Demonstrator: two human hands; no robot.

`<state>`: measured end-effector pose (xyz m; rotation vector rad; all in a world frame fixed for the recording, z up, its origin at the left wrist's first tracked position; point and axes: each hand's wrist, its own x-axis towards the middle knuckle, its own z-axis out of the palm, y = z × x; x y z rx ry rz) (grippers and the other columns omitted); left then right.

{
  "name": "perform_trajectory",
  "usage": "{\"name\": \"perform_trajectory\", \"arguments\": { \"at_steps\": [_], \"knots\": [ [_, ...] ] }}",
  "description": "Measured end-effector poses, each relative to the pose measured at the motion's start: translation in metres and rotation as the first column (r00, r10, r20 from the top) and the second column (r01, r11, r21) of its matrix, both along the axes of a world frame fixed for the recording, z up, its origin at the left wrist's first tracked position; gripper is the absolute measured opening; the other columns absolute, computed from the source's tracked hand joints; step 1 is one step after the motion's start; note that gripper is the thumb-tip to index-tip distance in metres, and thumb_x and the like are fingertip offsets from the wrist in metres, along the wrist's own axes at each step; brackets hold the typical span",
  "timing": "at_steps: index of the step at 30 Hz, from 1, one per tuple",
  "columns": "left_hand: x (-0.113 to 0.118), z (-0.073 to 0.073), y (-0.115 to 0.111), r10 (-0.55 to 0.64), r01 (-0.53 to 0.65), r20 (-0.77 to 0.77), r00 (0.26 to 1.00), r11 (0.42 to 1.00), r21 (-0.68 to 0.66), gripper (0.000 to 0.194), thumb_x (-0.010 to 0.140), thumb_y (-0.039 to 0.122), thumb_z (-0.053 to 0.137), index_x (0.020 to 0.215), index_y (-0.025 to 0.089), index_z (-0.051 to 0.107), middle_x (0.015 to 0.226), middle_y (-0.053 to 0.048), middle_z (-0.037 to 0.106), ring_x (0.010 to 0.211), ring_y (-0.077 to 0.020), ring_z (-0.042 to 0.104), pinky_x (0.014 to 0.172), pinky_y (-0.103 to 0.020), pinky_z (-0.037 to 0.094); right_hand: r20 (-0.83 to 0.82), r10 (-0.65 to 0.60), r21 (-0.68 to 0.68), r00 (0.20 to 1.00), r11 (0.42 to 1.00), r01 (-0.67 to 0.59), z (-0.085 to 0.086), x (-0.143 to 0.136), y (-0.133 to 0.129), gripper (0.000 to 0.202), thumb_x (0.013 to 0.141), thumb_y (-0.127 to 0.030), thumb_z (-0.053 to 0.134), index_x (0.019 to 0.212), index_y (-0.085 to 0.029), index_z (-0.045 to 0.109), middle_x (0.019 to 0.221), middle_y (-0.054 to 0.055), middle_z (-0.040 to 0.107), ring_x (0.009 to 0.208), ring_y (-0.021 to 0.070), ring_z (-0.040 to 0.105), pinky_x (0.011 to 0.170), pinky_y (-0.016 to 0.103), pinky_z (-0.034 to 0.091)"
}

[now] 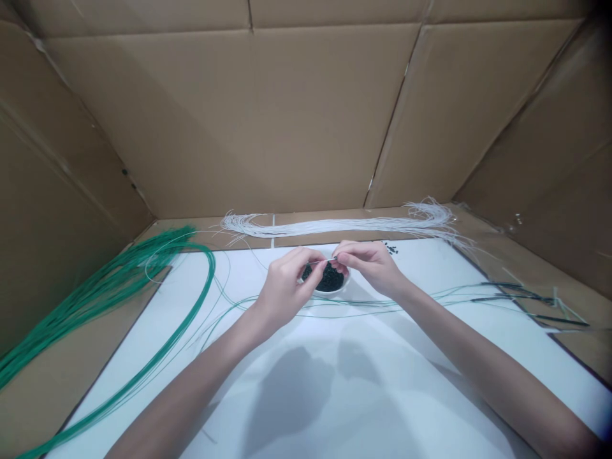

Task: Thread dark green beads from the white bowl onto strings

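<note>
My left hand (291, 280) is closed in a pinch on a thin white strand (321, 261) over a small white bowl (329, 294). From its fingertips the strand runs across to my right hand (371, 264). Closed too, my right thumb and fingers pinch a small black bead (335, 258) at the strand's end. Whether the strand passes through the bead is too small to tell. Many black beads (329, 278) fill the bowl just beneath both hands.
Behind the hands lies a long bundle of white strands (329, 226). Green strands (100, 290) spread along the left, with a curved bundle (191, 312) on the white board (373, 382). Green strands with dark ends (521, 296) lie right. Loose black beads (391, 248) sit behind. Cardboard walls (239, 115) surround everything.
</note>
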<state>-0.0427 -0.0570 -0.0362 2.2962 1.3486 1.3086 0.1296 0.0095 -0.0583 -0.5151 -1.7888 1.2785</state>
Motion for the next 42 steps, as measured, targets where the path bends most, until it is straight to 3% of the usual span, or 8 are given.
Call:
{"name": "perform_trajectory", "arguments": {
  "at_steps": [28, 32, 37, 39, 42],
  "knots": [
    [0.0, -0.004, 0.002, 0.023, -0.021, -0.029, 0.999, 0.998, 0.056, 0.012, 0.081, 0.019, 0.047, 0.077, 0.017, 0.057, 0.07, 0.001, 0.061, 0.06, -0.0077, 0.048, 0.057, -0.018, 0.037, 0.085, -0.077, 0.061, 0.993, 0.996, 0.072, 0.004, 0.0, -0.002, 0.019, 0.075, -0.03, 0.056, 0.069, -0.016, 0.066, 0.067, 0.003, 0.056, 0.058, 0.0103, 0.05, 0.05, 0.024, 0.042],
    [0.0, -0.005, 0.002, 0.018, -0.016, -0.041, 0.999, 0.999, 0.046, 0.013, 0.082, 0.02, 0.046, 0.079, 0.017, 0.058, 0.071, 0.0, 0.062, 0.061, -0.0081, 0.049, 0.06, -0.019, 0.038, 0.152, -0.155, 0.186, 0.976, 0.975, 0.126, 0.007, 0.0, -0.004, 0.017, 0.075, -0.03, 0.057, 0.071, -0.016, 0.066, 0.067, 0.003, 0.059, 0.059, 0.0108, 0.05, 0.052, 0.024, 0.042],
    [0.001, -0.008, 0.003, 0.025, -0.025, -0.035, 0.999, 1.0, 0.006, 0.014, 0.082, 0.021, 0.046, 0.079, 0.017, 0.059, 0.071, 0.001, 0.062, 0.059, -0.0083, 0.048, 0.059, -0.019, 0.039, 0.148, -0.334, 0.43, 0.931, 0.869, 0.244, 0.013, 0.001, -0.009, 0.012, 0.073, -0.027, 0.059, 0.07, -0.018, 0.066, 0.067, 0.003, 0.063, 0.059, 0.0117, 0.053, 0.056, 0.026, 0.042],
    [0.001, -0.009, 0.004, 0.03, -0.031, -0.021, 0.999, 0.999, -0.025, 0.014, 0.082, 0.023, 0.046, 0.079, 0.018, 0.06, 0.071, 0.001, 0.063, 0.058, -0.0081, 0.048, 0.059, -0.019, 0.038, 0.111, -0.362, 0.443, 0.926, 0.852, 0.28, 0.013, 0.001, -0.009, 0.01, 0.072, -0.026, 0.061, 0.069, -0.019, 0.067, 0.067, 0.003, 0.064, 0.058, 0.0115, 0.053, 0.056, 0.026, 0.042],
    [0.001, -0.01, 0.003, 0.04, -0.038, 0.027, 0.999, 0.997, -0.067, 0.016, 0.083, 0.025, 0.046, 0.08, 0.019, 0.06, 0.073, 0.001, 0.064, 0.057, -0.0077, 0.048, 0.058, -0.019, 0.038, 0.085, -0.333, 0.363, 0.939, 0.888, 0.282, 0.012, 0.001, -0.008, 0.009, 0.07, -0.026, 0.062, 0.069, -0.019, 0.067, 0.068, 0.003, 0.064, 0.06, 0.0119, 0.054, 0.055, 0.025, 0.042]
  ]
}}
